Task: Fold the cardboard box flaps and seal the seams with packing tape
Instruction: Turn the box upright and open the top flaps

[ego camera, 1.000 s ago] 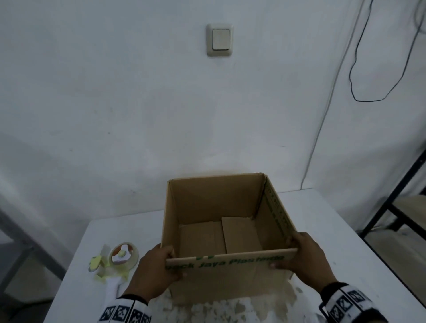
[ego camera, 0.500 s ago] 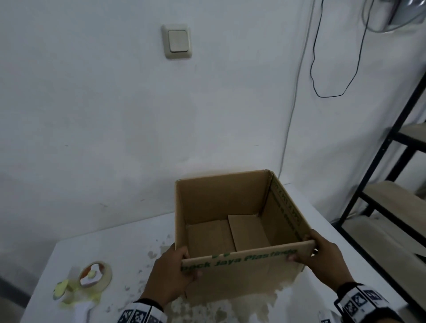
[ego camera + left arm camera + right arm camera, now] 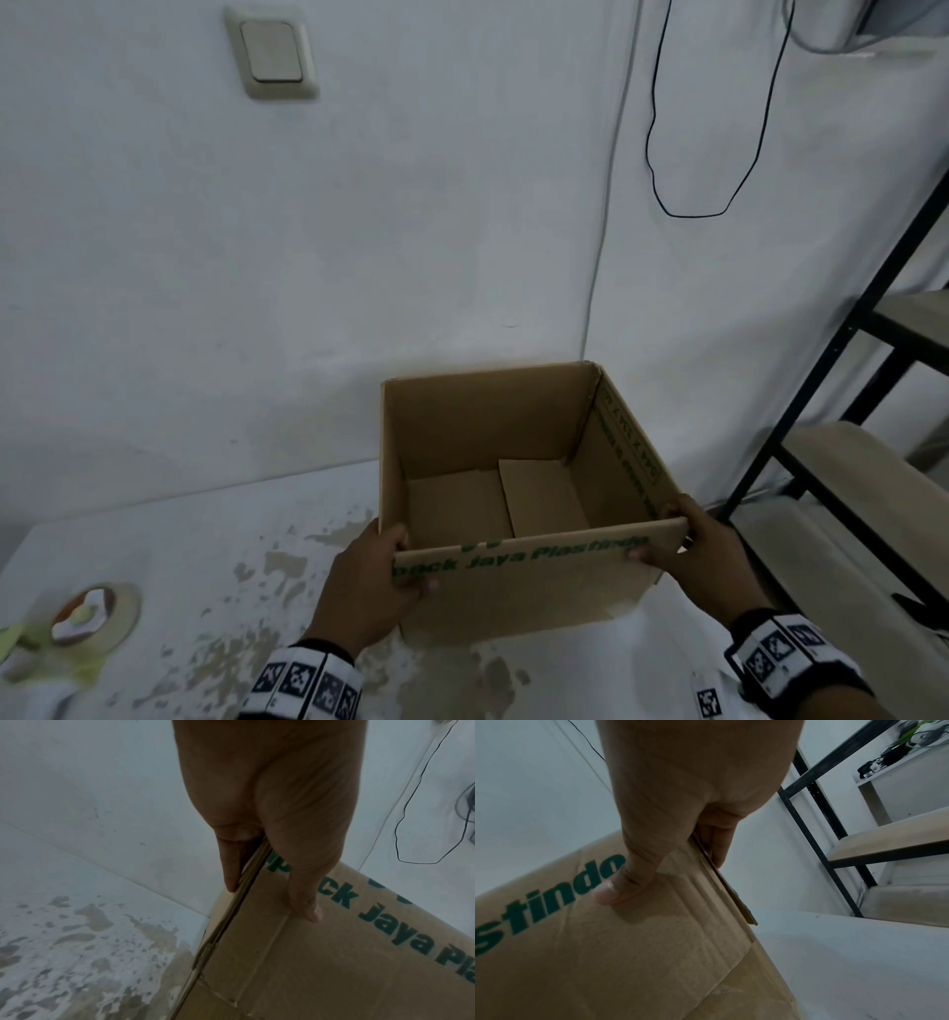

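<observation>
Your left hand [image 3: 367,591] is pinching the near flap [image 3: 539,557] of the open box [image 3: 493,437] at its left end, while your right hand [image 3: 703,555] is pinching the right end. Box is sitting on the bench [image 3: 179,519], with the tape dispenser [image 3: 84,624] lying well to its left.

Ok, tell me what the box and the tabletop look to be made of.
Box: brown corrugated cardboard, matte, going by the layered cut edge by the left hand and the printed green lettering.
Tabletop: a white coating, probably paint or laminate, flaked off in patches to a tan layer beneath; the core material cannot be told.
</observation>
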